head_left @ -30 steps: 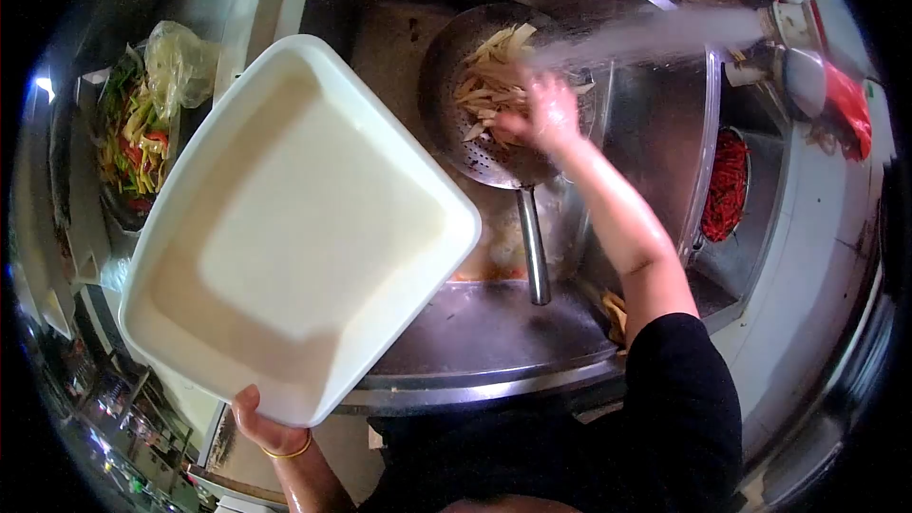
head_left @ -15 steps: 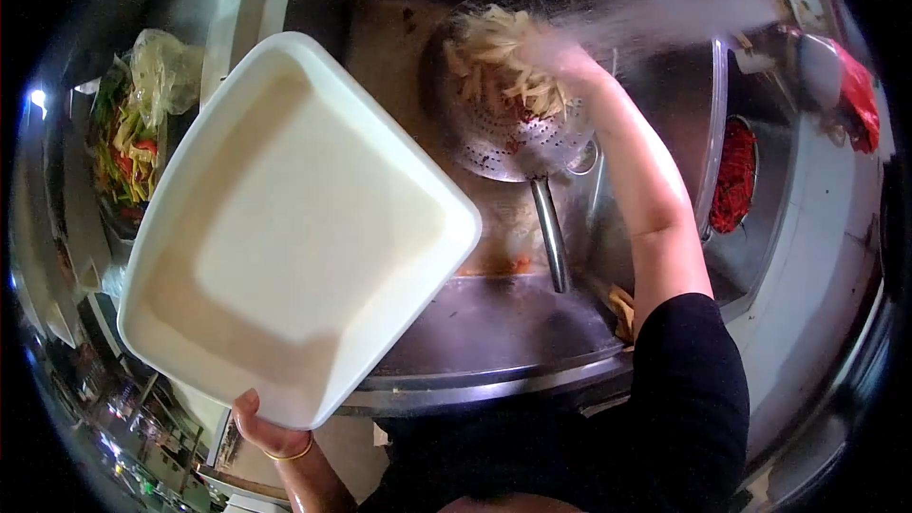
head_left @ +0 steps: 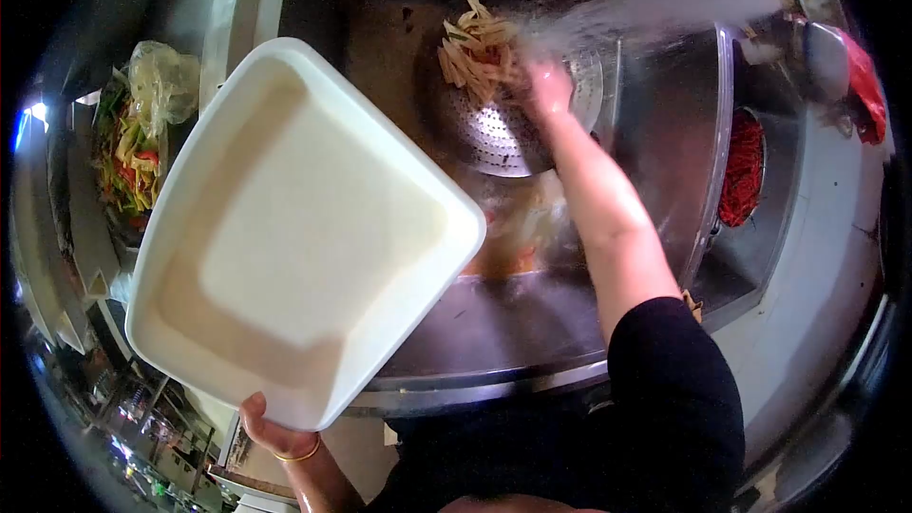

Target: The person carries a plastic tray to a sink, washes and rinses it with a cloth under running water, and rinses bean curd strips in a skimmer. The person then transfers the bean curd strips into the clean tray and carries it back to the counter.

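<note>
My left hand (head_left: pixel 280 426) grips the bottom corner of a large white plastic tub (head_left: pixel 456 228), thumb over its rim. The tub is tilted with its inside towards me, and only a thin film of wetness seems to show in it. My right hand (head_left: pixel 546 87) is over a perforated metal colander (head_left: pixel 508 138) in the sink, beside a pile of pale, strip-cut food (head_left: pixel 477 47). Spray blurs its fingers, so I cannot make out whether they hold any strips. My right forearm hides the colander's handle.
A water jet (head_left: pixel 665 11) shoots leftwards from a tap at upper right into the metal sink (head_left: pixel 513 323). A bowl of red strips (head_left: pixel 741 166) stands right of the sink. Mixed cut vegetables (head_left: pixel 131 157) and a clear plastic bag (head_left: pixel 163 81) lie at left.
My right hand has moved slightly left and down, and the colander has turned so its handle no longer shows. The strips sit further left. The tub has barely shifted.
</note>
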Motion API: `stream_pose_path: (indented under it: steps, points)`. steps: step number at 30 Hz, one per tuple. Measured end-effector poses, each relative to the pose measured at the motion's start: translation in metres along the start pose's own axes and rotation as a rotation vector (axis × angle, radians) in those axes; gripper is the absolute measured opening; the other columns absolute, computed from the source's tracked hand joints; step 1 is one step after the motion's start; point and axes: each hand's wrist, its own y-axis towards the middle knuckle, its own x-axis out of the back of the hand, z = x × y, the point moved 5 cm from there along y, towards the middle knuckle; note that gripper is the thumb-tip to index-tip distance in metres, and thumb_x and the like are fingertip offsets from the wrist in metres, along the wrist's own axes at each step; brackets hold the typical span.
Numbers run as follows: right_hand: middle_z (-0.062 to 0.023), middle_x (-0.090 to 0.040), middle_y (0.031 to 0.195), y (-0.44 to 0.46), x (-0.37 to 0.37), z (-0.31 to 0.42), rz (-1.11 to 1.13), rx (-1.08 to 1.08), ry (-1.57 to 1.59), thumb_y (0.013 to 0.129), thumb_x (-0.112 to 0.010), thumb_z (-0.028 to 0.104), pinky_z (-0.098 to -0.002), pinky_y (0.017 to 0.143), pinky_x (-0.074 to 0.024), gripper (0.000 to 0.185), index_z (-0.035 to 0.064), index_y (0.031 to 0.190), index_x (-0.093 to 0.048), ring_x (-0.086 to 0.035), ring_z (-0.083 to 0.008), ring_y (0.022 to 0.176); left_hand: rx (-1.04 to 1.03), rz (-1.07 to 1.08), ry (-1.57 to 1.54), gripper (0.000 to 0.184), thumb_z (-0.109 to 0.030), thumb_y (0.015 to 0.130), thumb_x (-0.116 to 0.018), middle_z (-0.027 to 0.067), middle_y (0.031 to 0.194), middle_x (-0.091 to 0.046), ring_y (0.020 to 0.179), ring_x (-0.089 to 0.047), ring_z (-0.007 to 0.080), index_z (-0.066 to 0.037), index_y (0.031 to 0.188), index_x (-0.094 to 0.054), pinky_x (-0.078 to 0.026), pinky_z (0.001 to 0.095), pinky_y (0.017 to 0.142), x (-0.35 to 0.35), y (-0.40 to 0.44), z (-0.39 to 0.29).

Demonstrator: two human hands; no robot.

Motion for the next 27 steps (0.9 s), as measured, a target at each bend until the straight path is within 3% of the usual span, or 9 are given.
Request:
stream_pose_path:
  steps: [4,7,8,12,16,21,25,26,27]
  points:
    - [-0.0126,-0.058,0.131,0.031,0.038,0.008,0.319,-0.054,0.099,0.093,-0.058,0.031,-0.046,0.093,-0.0491,0.038,0.0167,0.128,-0.06,-0.058,-0.0292,0.115,-0.003,0.014,-0.001,0.071,-0.025,0.072,-0.058,0.017,0.119,-0.052,0.108,-0.054,0.0311,0.002,0.135,-0.04,-0.048,0.0442,0.091,0.003,0.001,0.003]
    - [-0.0101,-0.067,0.113,0.017,0.101,0.032,0.472,-0.196,0.517,0.092,-0.06,0.033,-0.0439,0.091,-0.0523,0.044,0.0117,0.13,-0.057,-0.063,-0.0271,0.106,0.014,0.005,-0.068,0.065,-0.02,0.072,-0.057,0.0178,0.118,-0.055,0.107,-0.056,0.0323,0.003,0.131,-0.044,-0.049,0.0448,0.089,0.003,-0.001,0.004]
    - [-0.0111,-0.066,0.118,0.014,0.129,0.046,0.479,-0.025,0.721,0.089,-0.064,0.039,-0.0424,0.096,-0.0496,0.053,0.0104,0.133,-0.056,-0.061,-0.0245,0.109,0.02,0.002,-0.092,0.062,-0.019,0.072,-0.056,0.0182,0.117,-0.056,0.106,-0.057,0.033,0.004,0.129,-0.047,-0.05,0.0451,0.088,0.004,0.0,0.003]
    - [-0.0112,-0.067,0.115,0.021,0.117,0.012,0.447,-0.073,1.119,0.089,-0.064,0.042,-0.0434,0.098,-0.0485,0.054,0.0101,0.132,-0.057,-0.062,-0.0245,0.109,0.01,0.054,-0.051,0.069,-0.024,0.072,-0.059,0.0169,0.12,-0.053,0.109,-0.054,0.0319,0.002,0.134,-0.042,-0.047,0.0452,0.093,0.007,0.003,0.005]
    - [-0.0162,-0.067,0.116,0.028,0.083,0.01,0.321,-0.006,0.128,0.087,-0.066,0.039,-0.0442,0.094,-0.0505,0.054,0.0122,0.133,-0.056,-0.062,-0.0313,0.111,-0.006,0.032,-0.01,0.07,-0.024,0.072,-0.059,0.0177,0.12,-0.053,0.109,-0.054,0.0329,0.002,0.134,-0.042,-0.047,0.0464,0.093,0.004,0.001,0.004]
    - [-0.0098,-0.035,0.152,-0.006,0.048,0.088,-0.025,0.129,-0.103,0.083,-0.065,0.053,-0.0503,0.109,-0.0345,0.071,0.0244,0.144,-0.043,-0.033,-0.0349,0.138,0.002,0.023,-0.028,0.069,-0.023,0.072,-0.058,0.0188,0.121,-0.053,0.11,-0.054,0.0343,0.003,0.135,-0.041,-0.049,0.0473,0.092,0.002,0.001,0.004]
    - [-0.0187,-0.004,0.16,0.014,-0.025,0.086,0.007,0.269,-0.43,0.085,-0.055,0.065,-0.0672,0.098,-0.039,0.081,0.0386,0.152,-0.018,-0.014,-0.05,0.141,-0.021,0.027,-0.023,0.068,-0.023,0.073,-0.058,0.0191,0.12,-0.053,0.108,-0.055,0.0344,0.003,0.134,-0.042,-0.05,0.0466,0.091,0.009,0.004,0.004]
    - [-0.0206,-0.013,0.158,0.034,-0.06,0.065,0.067,0.381,-0.36,0.087,-0.047,0.068,-0.0607,0.11,-0.0289,0.079,0.0321,0.153,-0.02,-0.023,-0.0466,0.14,-0.042,0.029,-0.015,0.068,-0.024,0.073,-0.058,0.0191,0.12,-0.054,0.108,-0.055,0.0342,0.003,0.133,-0.043,-0.05,0.0463,0.09,0.011,0.003,0.003]
    - [-0.0179,-0.02,0.156,0.041,-0.056,0.053,0.126,0.266,-0.146,0.089,-0.045,0.066,-0.0558,0.109,-0.0318,0.076,0.0284,0.152,-0.024,-0.029,-0.0429,0.137,-0.039,0.016,-0.002,0.066,-0.024,0.073,-0.057,0.0181,0.119,-0.054,0.107,-0.055,0.0332,0.003,0.132,-0.044,-0.049,0.0453,0.089,0.012,0.001,0.002]
